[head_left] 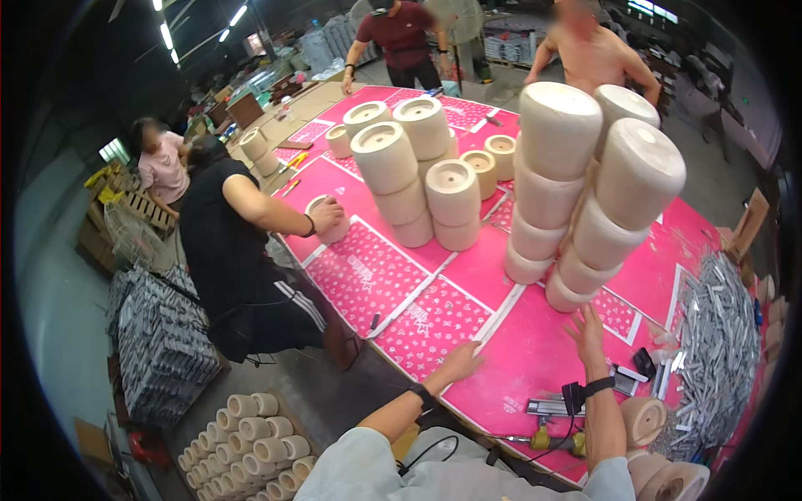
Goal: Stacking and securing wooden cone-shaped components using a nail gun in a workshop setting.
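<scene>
My left hand (458, 363) hovers over or rests on the near edge of the pink table covering (543, 367), fingers stretched out and nothing in them. Close to the foot of a tall stack of pale wooden cylinders (614, 217), my right hand (587, 334) has its fingers spread; whether it touches the lowest one I cannot tell. Another tall stack (547, 192) stands just left of it. By my right forearm lie a yellow-green air tool (547, 441) and some metal strips (555, 407).
Shorter stacks of hollowed cylinders (388, 184) stand mid-table. At left, a co-worker in black (230, 242) holds a cylinder (330, 221). Two people stand across the table, another further left. Metal strips (718, 351) are heaped at right; more cylinders (255, 442) are piled below left.
</scene>
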Demonstrator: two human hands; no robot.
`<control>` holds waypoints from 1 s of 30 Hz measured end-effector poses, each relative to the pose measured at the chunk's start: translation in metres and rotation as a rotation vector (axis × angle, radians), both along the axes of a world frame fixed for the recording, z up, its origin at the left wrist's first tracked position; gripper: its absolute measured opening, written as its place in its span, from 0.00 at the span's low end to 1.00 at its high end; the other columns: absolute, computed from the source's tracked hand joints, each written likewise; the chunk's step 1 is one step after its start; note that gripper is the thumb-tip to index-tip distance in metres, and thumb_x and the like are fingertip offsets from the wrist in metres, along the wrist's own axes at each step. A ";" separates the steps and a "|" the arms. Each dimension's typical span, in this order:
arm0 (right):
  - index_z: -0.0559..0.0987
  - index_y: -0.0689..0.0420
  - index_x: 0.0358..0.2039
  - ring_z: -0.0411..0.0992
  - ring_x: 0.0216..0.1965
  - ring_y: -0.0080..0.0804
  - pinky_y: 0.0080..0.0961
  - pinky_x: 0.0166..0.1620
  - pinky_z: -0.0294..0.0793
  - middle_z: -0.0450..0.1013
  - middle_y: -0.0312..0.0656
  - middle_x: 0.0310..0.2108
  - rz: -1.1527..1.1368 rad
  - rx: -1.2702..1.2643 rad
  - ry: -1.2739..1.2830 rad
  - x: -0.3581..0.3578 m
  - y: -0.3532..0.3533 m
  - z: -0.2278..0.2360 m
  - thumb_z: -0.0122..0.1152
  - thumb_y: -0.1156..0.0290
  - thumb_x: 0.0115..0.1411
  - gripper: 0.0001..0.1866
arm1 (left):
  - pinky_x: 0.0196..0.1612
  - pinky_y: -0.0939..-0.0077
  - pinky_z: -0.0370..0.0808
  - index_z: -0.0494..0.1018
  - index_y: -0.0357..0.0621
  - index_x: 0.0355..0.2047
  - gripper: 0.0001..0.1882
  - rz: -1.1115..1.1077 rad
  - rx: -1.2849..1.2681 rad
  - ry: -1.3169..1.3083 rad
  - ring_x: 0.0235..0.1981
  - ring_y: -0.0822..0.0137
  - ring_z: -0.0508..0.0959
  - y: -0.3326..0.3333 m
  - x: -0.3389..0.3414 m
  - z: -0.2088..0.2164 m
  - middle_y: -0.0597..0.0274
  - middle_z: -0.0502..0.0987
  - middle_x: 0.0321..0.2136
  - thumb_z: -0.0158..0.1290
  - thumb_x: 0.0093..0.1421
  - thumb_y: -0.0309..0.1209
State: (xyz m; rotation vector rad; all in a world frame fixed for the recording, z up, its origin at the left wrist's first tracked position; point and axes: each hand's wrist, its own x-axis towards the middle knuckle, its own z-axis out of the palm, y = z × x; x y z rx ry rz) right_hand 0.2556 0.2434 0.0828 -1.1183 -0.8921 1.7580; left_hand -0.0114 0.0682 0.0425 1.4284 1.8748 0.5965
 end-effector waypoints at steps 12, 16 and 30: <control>0.40 0.54 0.65 0.53 0.61 0.49 0.50 0.53 0.61 0.50 0.45 0.63 -0.169 -0.062 -0.237 -0.024 0.012 -0.015 0.47 0.65 0.62 0.37 | 0.47 0.58 0.69 0.71 0.35 0.43 0.19 -0.212 -0.055 -0.045 0.44 0.45 0.71 -0.038 -0.112 -0.032 0.43 0.74 0.33 0.49 0.56 0.37; 0.43 0.55 0.65 0.57 0.59 0.45 0.50 0.52 0.62 0.56 0.46 0.60 -0.289 -0.082 -0.249 -0.034 0.003 -0.017 0.50 0.64 0.60 0.38 | 0.46 0.60 0.71 0.70 0.36 0.44 0.19 -0.412 -0.275 -0.252 0.42 0.47 0.74 0.001 -0.143 -0.024 0.43 0.74 0.37 0.47 0.57 0.38; 0.48 0.67 0.62 0.43 0.63 0.65 0.42 0.64 0.47 0.40 0.74 0.60 0.403 -0.006 -1.636 -0.090 -0.089 -0.083 0.64 0.54 0.46 0.52 | 0.36 0.58 0.72 0.73 0.40 0.36 0.16 -0.251 -0.084 -0.194 0.32 0.48 0.77 0.045 -0.186 -0.031 0.48 0.77 0.28 0.47 0.58 0.41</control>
